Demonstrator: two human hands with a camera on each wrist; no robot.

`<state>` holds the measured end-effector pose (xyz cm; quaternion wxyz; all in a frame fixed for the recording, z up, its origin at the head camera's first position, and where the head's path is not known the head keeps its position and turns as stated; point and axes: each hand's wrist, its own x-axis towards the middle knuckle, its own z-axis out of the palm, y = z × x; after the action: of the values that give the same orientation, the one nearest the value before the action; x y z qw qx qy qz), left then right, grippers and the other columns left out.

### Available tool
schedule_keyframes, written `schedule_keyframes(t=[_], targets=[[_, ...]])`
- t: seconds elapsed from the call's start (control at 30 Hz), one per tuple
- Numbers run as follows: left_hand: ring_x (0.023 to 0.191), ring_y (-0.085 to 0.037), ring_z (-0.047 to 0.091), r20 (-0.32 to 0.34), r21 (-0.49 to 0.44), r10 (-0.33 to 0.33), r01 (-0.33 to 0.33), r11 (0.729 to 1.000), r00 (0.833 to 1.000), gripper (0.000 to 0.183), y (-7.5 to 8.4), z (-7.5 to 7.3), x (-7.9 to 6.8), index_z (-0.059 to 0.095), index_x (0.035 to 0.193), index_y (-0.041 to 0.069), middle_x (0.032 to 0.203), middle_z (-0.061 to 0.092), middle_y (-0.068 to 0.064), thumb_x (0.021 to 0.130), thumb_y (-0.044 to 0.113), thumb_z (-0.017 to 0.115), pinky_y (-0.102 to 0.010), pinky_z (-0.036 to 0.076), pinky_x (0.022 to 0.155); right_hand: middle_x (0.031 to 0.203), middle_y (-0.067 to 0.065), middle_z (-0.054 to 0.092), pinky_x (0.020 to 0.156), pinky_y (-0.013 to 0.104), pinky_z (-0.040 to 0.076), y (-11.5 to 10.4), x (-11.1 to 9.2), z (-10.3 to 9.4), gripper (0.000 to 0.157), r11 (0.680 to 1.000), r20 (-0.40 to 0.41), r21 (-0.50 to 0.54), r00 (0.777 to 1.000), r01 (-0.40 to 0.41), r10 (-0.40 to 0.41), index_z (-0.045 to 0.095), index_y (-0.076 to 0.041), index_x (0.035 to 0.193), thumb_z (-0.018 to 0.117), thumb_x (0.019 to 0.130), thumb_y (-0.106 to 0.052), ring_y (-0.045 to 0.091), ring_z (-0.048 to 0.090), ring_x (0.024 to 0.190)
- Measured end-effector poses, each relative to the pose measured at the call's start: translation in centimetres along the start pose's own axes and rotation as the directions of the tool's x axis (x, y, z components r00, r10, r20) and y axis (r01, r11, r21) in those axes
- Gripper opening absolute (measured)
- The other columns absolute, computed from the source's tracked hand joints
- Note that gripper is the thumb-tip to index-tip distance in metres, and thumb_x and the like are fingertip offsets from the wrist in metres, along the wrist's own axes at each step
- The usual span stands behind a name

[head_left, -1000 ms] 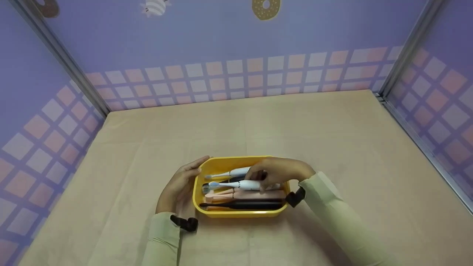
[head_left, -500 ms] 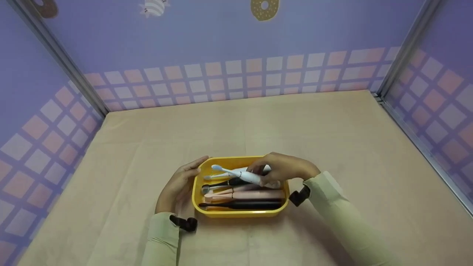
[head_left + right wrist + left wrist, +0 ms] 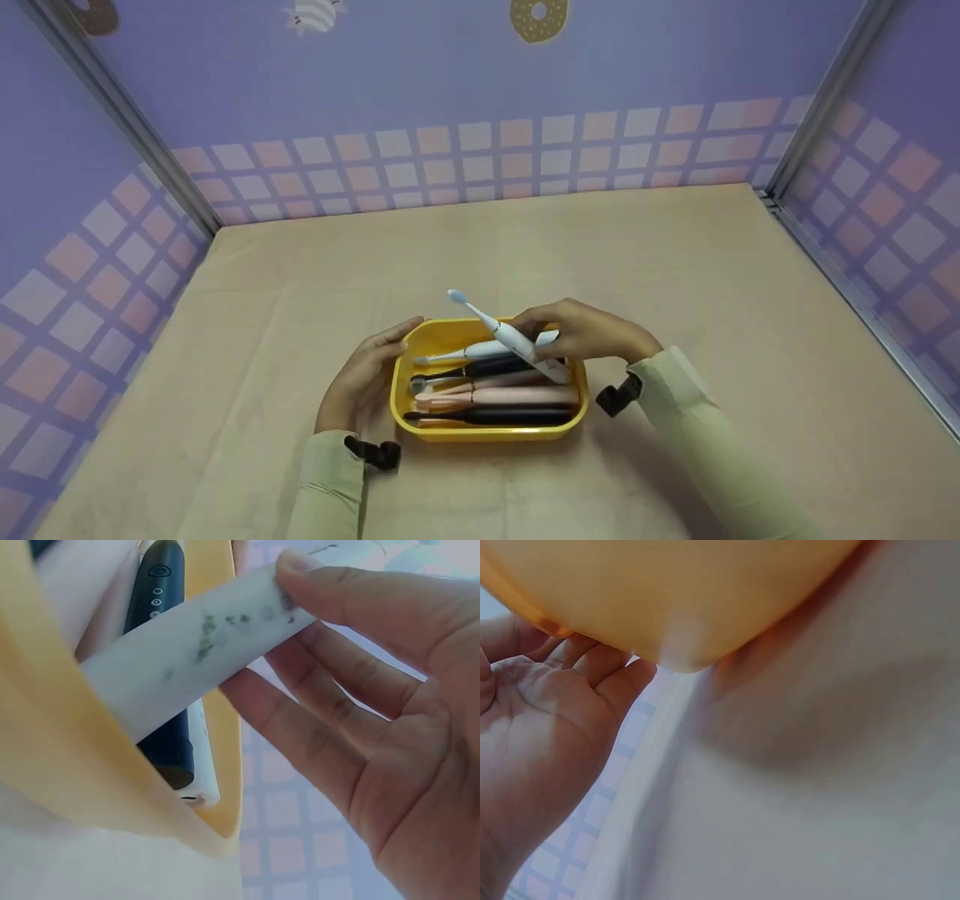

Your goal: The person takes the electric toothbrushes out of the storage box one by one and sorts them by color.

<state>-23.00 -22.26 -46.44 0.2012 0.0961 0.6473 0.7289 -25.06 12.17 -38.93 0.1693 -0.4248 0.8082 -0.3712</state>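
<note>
My right hand pinches a white electric toothbrush by its handle, thumb on one side and fingers on the other. The toothbrush slants, its pale blue bristle head above the far rim and its base still low over the yellow bin. In the right wrist view its white handle crosses the bin wall. My left hand holds the bin's left far corner, its thumb at the rim and fingers against the outer wall. Inside lie another white toothbrush, black ones and pink ones.
A cream cloth covers the table under the bin. Purple walls with a tile pattern close off the back and both sides, joined by metal posts.
The right hand has lifted the white toothbrush from among the others. Its bristle head has swung up and away over the far rim. The left hand and the bin stay put.
</note>
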Motion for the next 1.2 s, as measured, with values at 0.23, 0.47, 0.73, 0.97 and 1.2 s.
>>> schedule_keyframes(t=[0.23, 0.47, 0.73, 0.97, 1.2], targets=[[0.139, -0.027, 0.038, 0.012, -0.02, -0.003, 0.003, 1.0, 1.0, 0.051, 0.0, 0.1, -0.1, 0.027, 0.152, 0.008, 0.158, 0.026, -0.013, 0.102, 0.011, 0.037, -0.035, 0.04, 0.109, 0.115, 0.005, 0.068, 0.088, 0.034, 0.056, 0.2, -0.2, -0.3, 0.044, 0.997, -0.053, 0.073, 0.998, -0.011, 0.015, 0.06, -0.011, 0.129, 0.069, 0.087, -0.006, 0.018, 0.064, 0.104], [0.138, -0.028, 0.04, 0.014, -0.031, -0.004, 0.004, 1.0, 1.0, 0.052, -0.1, 0.1, -0.2, 0.025, 0.153, 0.007, 0.157, 0.027, -0.014, 0.102, 0.011, 0.037, -0.034, 0.042, 0.108, 0.116, 0.009, 0.067, 0.091, 0.037, 0.055, 0.2, -0.4, -0.8, 0.045, 0.991, -0.098, 0.132, 0.995, -0.008, 0.021, 0.059, -0.011, 0.131, 0.069, 0.087, -0.009, 0.022, 0.063, 0.108], [0.136, -0.025, 0.043, -0.002, -0.053, -0.012, 0.012, 0.999, 1.0, 0.052, -0.1, 0.2, 0.0, 0.027, 0.152, 0.007, 0.157, 0.027, -0.013, 0.102, 0.011, 0.039, -0.033, 0.043, 0.108, 0.115, 0.007, 0.067, 0.091, 0.042, 0.055, 0.3, -0.4, -1.3, 0.044, 0.994, -0.174, 0.111, 0.985, 0.019, 0.001, 0.06, -0.012, 0.131, 0.069, 0.088, -0.014, 0.022, 0.062, 0.107], [0.139, -0.028, 0.038, -0.011, -0.058, -0.011, 0.011, 0.998, 1.0, 0.051, -0.1, 0.3, 0.0, 0.028, 0.152, 0.006, 0.158, 0.027, -0.013, 0.101, 0.009, 0.038, -0.034, 0.04, 0.109, 0.114, 0.009, 0.068, 0.093, 0.042, 0.054, 0.6, -0.2, -1.5, 0.045, 0.995, -0.272, 0.089, 0.962, 0.043, -0.017, 0.06, -0.008, 0.13, 0.071, 0.086, -0.012, 0.021, 0.062, 0.104], [0.139, -0.028, 0.038, -0.02, -0.044, -0.007, 0.006, 0.999, 1.0, 0.051, -0.1, 0.1, -0.1, 0.028, 0.151, 0.006, 0.157, 0.028, -0.014, 0.101, 0.009, 0.038, -0.035, 0.04, 0.109, 0.112, 0.009, 0.067, 0.087, 0.038, 0.057, 0.8, 0.1, -1.7, 0.044, 0.991, -0.36, 0.121, 0.933, 0.065, -0.017, 0.061, -0.008, 0.128, 0.071, 0.086, -0.01, 0.021, 0.062, 0.103]])
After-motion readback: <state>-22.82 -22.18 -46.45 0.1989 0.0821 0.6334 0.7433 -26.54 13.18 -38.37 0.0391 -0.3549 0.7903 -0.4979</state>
